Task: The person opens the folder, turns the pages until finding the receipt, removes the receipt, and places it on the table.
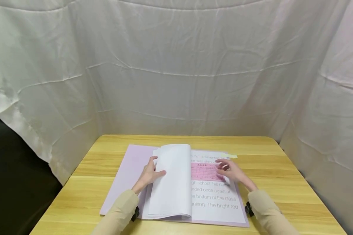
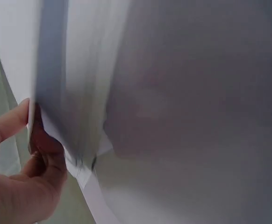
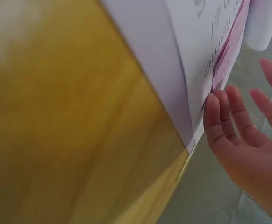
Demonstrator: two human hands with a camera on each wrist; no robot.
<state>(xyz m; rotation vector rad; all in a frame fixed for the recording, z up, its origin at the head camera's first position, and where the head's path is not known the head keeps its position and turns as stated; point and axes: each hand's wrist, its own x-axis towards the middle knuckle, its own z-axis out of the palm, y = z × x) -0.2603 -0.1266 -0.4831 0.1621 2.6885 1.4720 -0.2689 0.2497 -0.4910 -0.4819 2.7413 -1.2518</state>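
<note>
An oversized book with a lilac cover [image 1: 129, 169] lies spread on the table. My left hand [image 1: 149, 174] pinches several white pages [image 1: 173, 182] between thumb and fingers, and they curl over toward the left. In the left wrist view the thumb [image 2: 14, 119] presses one side of the pages, with the fingers behind them. A pink slip printed with a grid [image 1: 204, 172] lies across the right-hand page [image 1: 214, 212], which carries large printed English text. My right hand [image 1: 230, 170] hovers at the slip's right end, fingers loosely bent, fingertips close to its edge in the right wrist view.
A pale yellow-green tab [image 1: 231, 156] sticks out at the book's upper right edge. The wooden table [image 1: 282, 182] has rounded far corners. Pale grey cloth [image 1: 179, 71] hangs behind it and on both sides, and something black [image 1: 14, 182] stands at the left.
</note>
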